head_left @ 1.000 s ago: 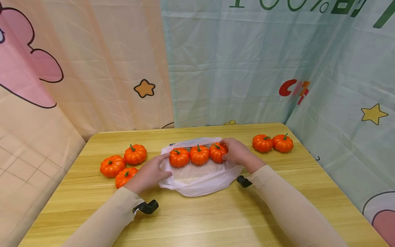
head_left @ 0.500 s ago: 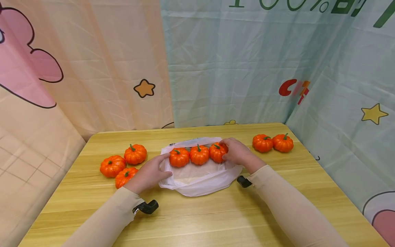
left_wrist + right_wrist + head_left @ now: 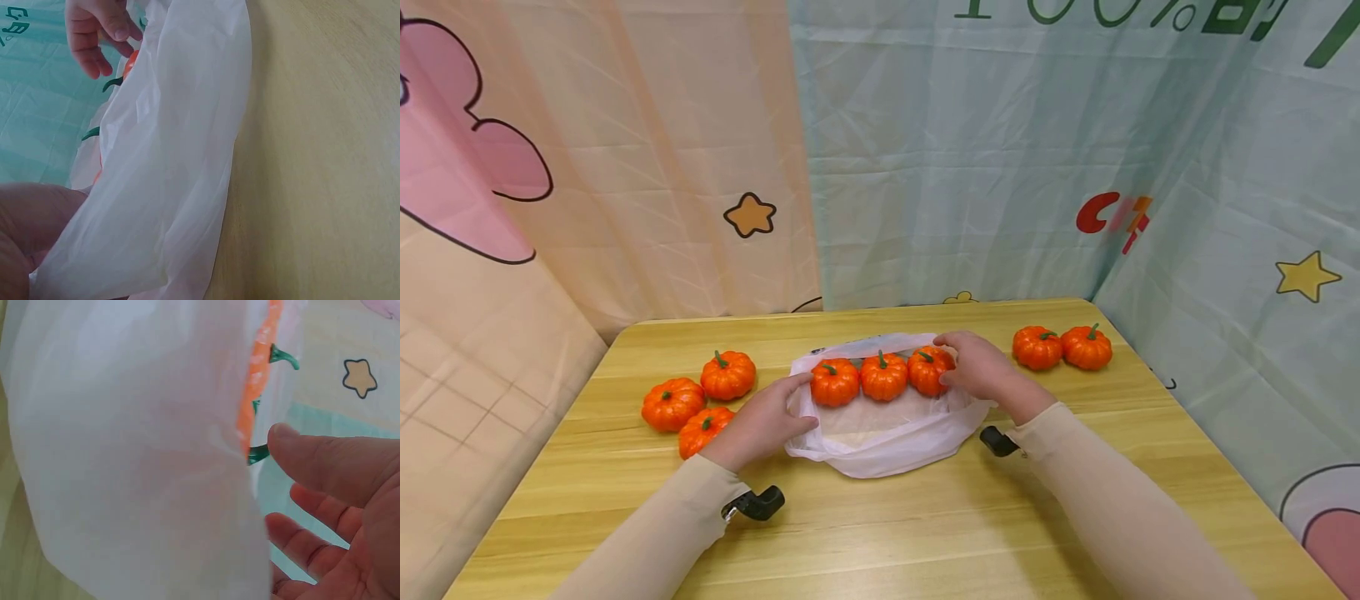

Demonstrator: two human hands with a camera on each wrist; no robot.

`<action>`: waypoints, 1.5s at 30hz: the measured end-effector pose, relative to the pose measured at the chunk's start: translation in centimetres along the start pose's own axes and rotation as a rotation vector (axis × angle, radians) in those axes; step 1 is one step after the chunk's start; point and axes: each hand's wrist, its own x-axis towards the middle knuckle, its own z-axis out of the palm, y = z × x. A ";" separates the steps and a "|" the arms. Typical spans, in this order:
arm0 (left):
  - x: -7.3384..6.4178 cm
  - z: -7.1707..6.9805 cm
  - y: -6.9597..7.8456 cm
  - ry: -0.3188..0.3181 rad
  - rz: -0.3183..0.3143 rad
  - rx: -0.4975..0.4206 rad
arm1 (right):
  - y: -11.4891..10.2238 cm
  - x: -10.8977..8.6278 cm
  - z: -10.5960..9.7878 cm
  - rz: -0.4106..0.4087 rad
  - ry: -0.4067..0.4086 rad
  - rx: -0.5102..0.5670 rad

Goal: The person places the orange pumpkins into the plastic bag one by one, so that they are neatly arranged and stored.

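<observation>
A white plastic bag (image 3: 887, 462) lies spread open at mid-table, with three small orange pumpkins in a row in it: the left pumpkin (image 3: 833, 386), the middle pumpkin (image 3: 884, 379) and the right pumpkin (image 3: 927, 377). All have green stems. My left hand (image 3: 763, 421) rests at the bag's left rim, thumb and fingers spread apart, fingertips beside the left pumpkin. Over the bag's right side, my right hand (image 3: 981, 367) is loosely spread around the right pumpkin. In the right wrist view the thumb (image 3: 331, 459) stands near a green stem (image 3: 258, 454), fingers relaxed.
Left of the bag sit three more pumpkins (image 3: 728, 375), one partly behind my left hand. Two others (image 3: 1037, 347) stand side by side at the back right of the wooden table (image 3: 880, 542). Printed curtains (image 3: 925, 167) hang behind and beside the table.
My right hand has shifted slightly right and up, its fingers loosening from the right pumpkin. The left hand, the bag and the pumpkins look unchanged.
</observation>
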 end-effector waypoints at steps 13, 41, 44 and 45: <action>0.1 0.1 -0.1 -0.001 -0.003 0.001 | 0.0 -2.5 -3.2 -0.005 0.070 0.117; 0.1 0.1 -0.5 -0.001 0.004 -0.005 | 10.9 -2.3 -6.4 0.173 0.275 0.122; 0.1 0.1 -0.4 -0.001 0.007 -0.007 | 11.3 -2.2 -6.3 0.178 0.270 0.114; 0.1 0.1 -0.4 -0.001 0.008 -0.004 | 11.5 -2.2 -6.2 0.180 0.268 0.119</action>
